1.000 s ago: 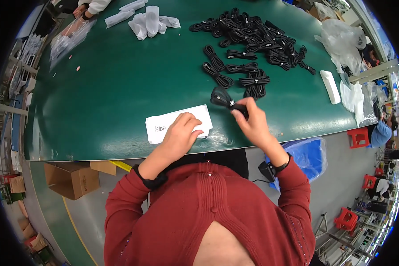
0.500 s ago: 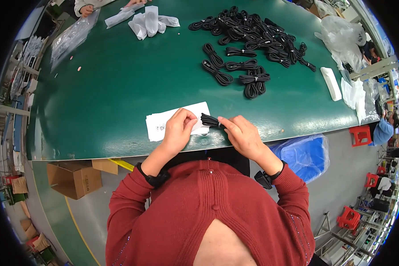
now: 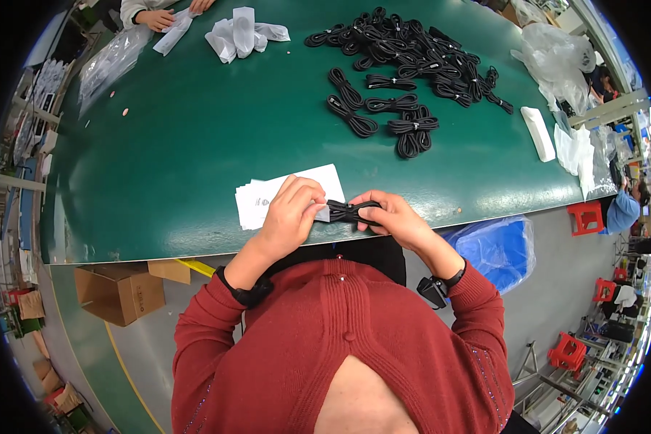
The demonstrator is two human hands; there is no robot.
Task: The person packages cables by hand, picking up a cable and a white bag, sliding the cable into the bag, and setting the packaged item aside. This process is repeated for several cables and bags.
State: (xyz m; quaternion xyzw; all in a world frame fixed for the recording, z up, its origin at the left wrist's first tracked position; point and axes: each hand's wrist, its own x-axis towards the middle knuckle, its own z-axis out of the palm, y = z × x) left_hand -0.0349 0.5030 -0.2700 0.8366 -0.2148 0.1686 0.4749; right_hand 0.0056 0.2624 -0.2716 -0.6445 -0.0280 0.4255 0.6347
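Black and coiled, a bundled cable (image 3: 351,212) sits just below the middle of the frame, held between both hands at the near edge of the green table (image 3: 195,166). The left hand (image 3: 291,215) is curled with its fingertips pinching the cable's left end together with what looks like a small white bag or slip; I cannot tell whether the cable has entered it. The right hand (image 3: 392,218) is closed around the cable's right end, thumb over the top. So the cable spans the gap between the two hands, touching both, just in front of the red sweater (image 3: 340,340). As a judgement, the work is at an early stage: a stack of flat white sleeves (image 3: 267,197) lies partly under the left hand, and a large pile of bundled black cables (image 3: 405,58) waits in the upper middle, with a few loose bundles (image 3: 383,116) nearer. No finished bundles can be made out near the hands. Toward the upper left another person's hands (image 3: 159,16) work on white bags (image 3: 242,32), and clear plastic bags (image 3: 557,61) lie at the upper right. A cardboard box (image 3: 119,293) stands on the floor at lower left and a blue bin (image 3: 495,246) at right.
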